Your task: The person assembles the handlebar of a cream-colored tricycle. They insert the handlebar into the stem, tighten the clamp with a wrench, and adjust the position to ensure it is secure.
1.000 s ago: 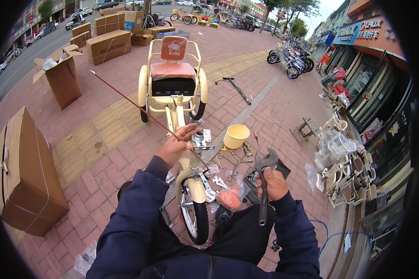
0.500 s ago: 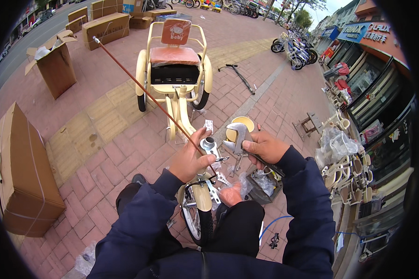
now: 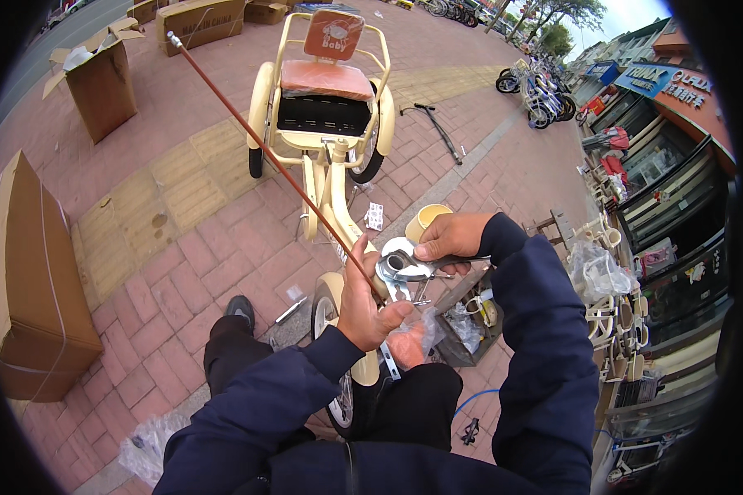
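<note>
Gripping an adjustable wrench (image 3: pixel 418 269) in the right hand (image 3: pixel 458 236), thumb pressed along its neck, with the head over a round metal collar (image 3: pixel 397 261) atop the front fork of a cream tricycle (image 3: pixel 337 194). Cupping the left hand (image 3: pixel 363 299) close against the fork just below, thumb beside a silver slotted bracket (image 3: pixel 399 294); cannot tell how firmly closed, with most fingers hidden. Running past the left fingers, a long red-brown rod (image 3: pixel 248 128), slanting to a silver tip at upper left.

Straddling the front wheel (image 3: pixel 341 408), a knee on each side, in navy sleeves and dark trousers. Near the right knee, a grey tool tray (image 3: pixel 462 357) with clear plastic inside; between tray and fork, a pink item (image 3: pixel 408 344) in clear wrapping. Just beyond the right hand, a pale yellow bucket (image 3: pixel 423 221); nearer the frame, a small printed card (image 3: pixel 375 216).

Facing the tricycle's pink-orange seat (image 3: pixel 326 80), set between the two rear wheels. Farther out on the red paving (image 3: pixel 173 289), a floor pump (image 3: pixel 442 136) to the right, strapped and opened cardboard boxes (image 3: pixel 45 289) to the left, parked bicycles (image 3: pixel 538 95) and shopfronts (image 3: pixel 677 91) along the right.
</note>
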`<state>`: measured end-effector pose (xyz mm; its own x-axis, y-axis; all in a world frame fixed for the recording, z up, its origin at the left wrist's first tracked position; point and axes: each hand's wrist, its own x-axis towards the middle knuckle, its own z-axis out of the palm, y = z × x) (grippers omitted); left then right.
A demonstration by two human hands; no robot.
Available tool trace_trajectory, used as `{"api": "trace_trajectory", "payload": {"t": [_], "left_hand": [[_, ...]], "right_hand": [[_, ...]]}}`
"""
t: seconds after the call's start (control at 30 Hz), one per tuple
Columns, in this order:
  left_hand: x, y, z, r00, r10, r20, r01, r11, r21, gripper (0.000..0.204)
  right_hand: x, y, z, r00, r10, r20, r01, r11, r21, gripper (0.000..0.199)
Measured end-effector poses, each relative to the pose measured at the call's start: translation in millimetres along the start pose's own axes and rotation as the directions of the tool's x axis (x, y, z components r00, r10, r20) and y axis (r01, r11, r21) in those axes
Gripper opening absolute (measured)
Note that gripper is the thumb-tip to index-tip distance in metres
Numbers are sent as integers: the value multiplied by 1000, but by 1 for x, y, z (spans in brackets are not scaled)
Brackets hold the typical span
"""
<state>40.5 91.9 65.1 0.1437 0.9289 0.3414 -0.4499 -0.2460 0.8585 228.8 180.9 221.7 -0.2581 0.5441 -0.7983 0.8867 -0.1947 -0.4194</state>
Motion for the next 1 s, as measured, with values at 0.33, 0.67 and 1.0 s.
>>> {"api": "trace_trajectory", "payload": {"t": [0.33,0.67,1.0], "left_hand": [[-3,-12,2,999,8,-40,-2,986,166,135],[-4,-5,4,997,69,-29,-59,959,276,120],[-16,8,2,999,-18,-39,27,964,264,98]], "right_hand": [[19,16,-3,988,-144,49,144,990,13,58],[8,16,10,984,-176,-29,177,984,38,54],[-13,10,43,972,-109,-209,131,987,95,54]]}}
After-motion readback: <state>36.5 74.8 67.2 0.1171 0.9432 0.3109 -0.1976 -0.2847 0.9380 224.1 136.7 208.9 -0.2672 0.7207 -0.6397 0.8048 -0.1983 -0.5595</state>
